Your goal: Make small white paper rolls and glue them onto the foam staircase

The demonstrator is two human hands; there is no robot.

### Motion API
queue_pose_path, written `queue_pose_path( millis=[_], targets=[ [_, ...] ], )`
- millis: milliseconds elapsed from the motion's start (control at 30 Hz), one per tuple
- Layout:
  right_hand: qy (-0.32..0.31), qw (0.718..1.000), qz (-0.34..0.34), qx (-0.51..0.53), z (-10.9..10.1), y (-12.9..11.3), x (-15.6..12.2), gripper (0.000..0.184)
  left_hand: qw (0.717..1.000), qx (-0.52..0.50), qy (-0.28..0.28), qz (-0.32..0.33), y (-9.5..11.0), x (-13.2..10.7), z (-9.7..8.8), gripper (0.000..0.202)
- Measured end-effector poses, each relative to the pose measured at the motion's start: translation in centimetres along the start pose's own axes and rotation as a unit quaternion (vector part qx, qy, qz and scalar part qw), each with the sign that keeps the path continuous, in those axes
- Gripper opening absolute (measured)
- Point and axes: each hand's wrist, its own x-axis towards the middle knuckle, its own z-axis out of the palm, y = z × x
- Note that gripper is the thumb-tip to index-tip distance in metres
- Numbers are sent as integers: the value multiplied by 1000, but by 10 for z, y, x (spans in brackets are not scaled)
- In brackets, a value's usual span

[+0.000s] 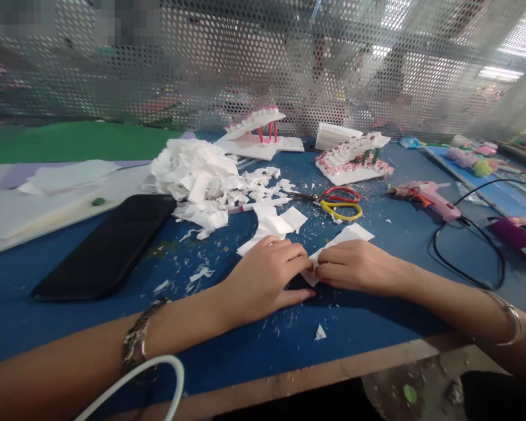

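My left hand (265,275) and my right hand (357,266) rest on the blue tabletop (377,327) with their fingertips meeting. Both pinch a small white paper piece (342,238) between them, pressing it against the table. The fingers of each hand are curled and closed on the paper. More white paper pieces (274,225) lie just behind my left hand. I wear a bracelet on each wrist.
A heap of white paper scraps (197,175) lies behind, a black phone (109,245) at left. Red-and-yellow scissors (339,202), a pink glue gun (427,196) with black cable, and two small white foam stair models (350,158) stand farther back. A perforated metal screen closes the rear.
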Motion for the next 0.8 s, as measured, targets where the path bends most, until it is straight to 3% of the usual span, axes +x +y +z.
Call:
queue_pose_path(
  millis=[133, 367, 800],
  targets=[
    [7, 998, 30, 61, 3, 3, -4, 27, 999, -41, 2, -24, 0, 2, 2, 9],
    [14, 980, 120, 160, 6, 1, -2, 16, 996, -83, 10, -43, 0, 5, 5, 18],
    [35, 962, 207, 177, 12, -9, 4, 12, 989, -121, 11, -84, 0, 7, 7, 17]
  ],
)
